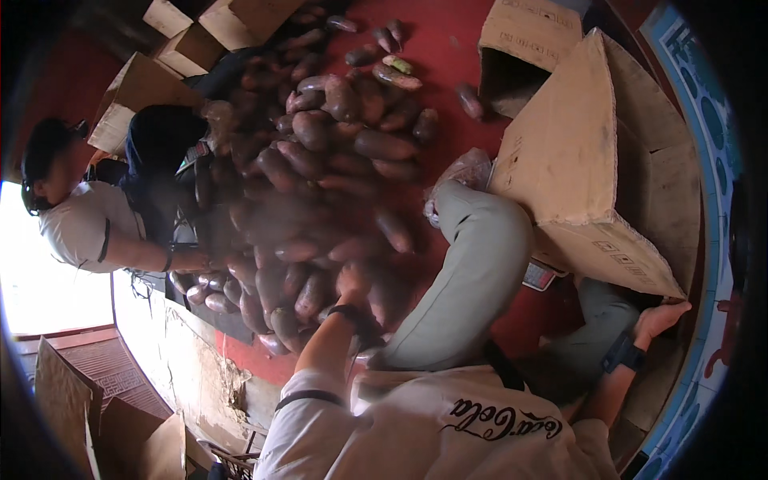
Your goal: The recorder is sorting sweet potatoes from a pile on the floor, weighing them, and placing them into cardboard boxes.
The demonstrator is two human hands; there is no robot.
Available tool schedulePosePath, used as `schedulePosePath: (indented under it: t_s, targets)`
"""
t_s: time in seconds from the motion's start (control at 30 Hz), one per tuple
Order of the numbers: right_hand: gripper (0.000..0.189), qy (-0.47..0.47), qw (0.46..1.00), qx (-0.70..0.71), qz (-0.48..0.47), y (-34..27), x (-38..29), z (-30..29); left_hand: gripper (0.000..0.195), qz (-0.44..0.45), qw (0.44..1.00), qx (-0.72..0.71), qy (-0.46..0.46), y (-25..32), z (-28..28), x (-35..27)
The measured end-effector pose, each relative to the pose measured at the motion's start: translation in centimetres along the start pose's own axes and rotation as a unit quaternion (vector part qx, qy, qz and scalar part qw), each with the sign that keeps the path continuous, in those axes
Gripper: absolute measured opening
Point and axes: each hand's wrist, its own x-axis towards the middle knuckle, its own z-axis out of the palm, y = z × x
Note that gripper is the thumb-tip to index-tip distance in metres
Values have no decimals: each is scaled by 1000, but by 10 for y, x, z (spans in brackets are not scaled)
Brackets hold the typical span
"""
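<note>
My left hand (353, 279) reaches down into a broad heap of elongated, glossy brown-purple vegetables (312, 297); their exact kind is unclear. It touches the heap's near side, but blur hides whether the fingers grip one. My right hand (660, 319) is at the lower corner of a large cardboard box (558, 144), holding its rim. The box lies tilted beside my bent leg (474, 258), its open side facing right. Shadow fills much of its interior.
A co-worker (90, 216) sits at the left, one arm extended to the heap. A keypad device (540, 276) lies under the box, and another (193, 156) is near the co-worker. Cardboard boxes (531, 36) stand at back right, more (141, 90) at back left. Red flooring (441, 36) shows behind.
</note>
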Motion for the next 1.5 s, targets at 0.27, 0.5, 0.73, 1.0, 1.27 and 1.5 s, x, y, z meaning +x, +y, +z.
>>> schedulePosePath:
  t_s: [0.27,0.5,0.73,1.0,1.27,1.5]
  targets:
    - [60,24,999,-37,21,6,3,-3,35,28,993,-4,113,28,-19,5]
    - [54,22,997,-65,23,12,6,-5,35,7,993,0,118,48,-48,3]
    - [48,-13,999,-39,10,31,20,-17,35,111,968,-24,226,44,3,36]
    - [48,6,995,58,85,18,9,-13,36,261,962,-8,86,70,14,63]
    - [44,-22,989,137,58,5,4,-15,33,283,958,51,9,90,0,51]
    - [41,-50,989,131,55,26,20,-37,27,326,904,276,-23,69,6,51]
